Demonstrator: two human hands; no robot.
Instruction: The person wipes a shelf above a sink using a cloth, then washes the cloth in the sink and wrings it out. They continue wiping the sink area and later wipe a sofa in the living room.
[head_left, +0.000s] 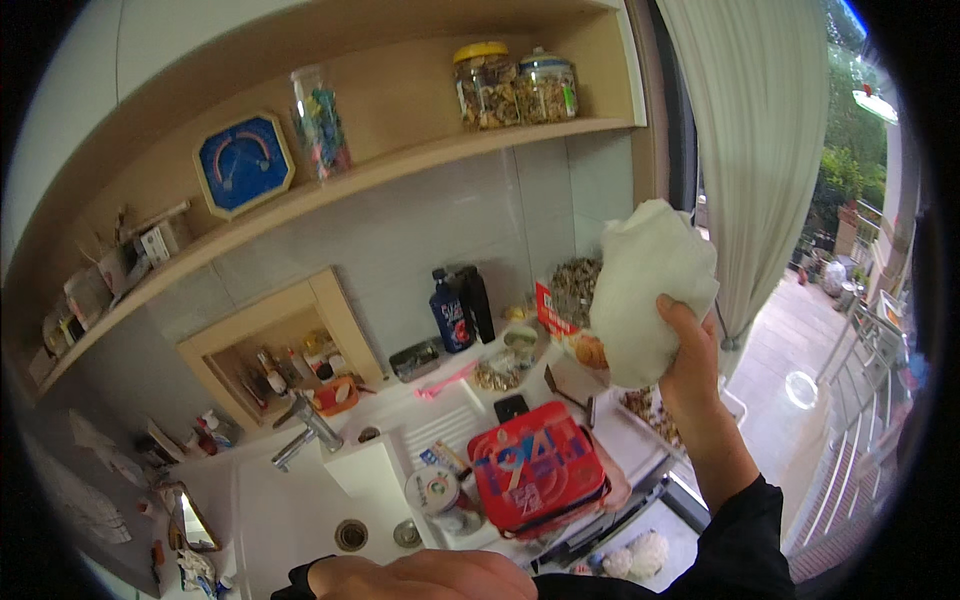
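Observation:
My right hand (694, 352) is raised at the right and grips a white, soft, flat pad (652, 285), perhaps cloth or batting; the thumb lies on its near face. At the bottom edge my left hand (427, 576) shows only its back, and its fingertips are hidden, so I cannot tell what it holds. Just beyond it a red printed box or bag (536, 469) lies on the counter, next to a round white-lidded tub (433, 491). Behind the pad stand a red and white package (559, 319) and a heap of dried, flaky material (576, 285).
A white sink (285, 495) with a chrome faucet (307, 431) lies at left. Dark bottles (452, 315) stand against the wall. A wooden shelf (420, 154) overhead holds jars (487, 86) and a blue dial gauge (245, 163). A curtain (765, 150) hangs at right.

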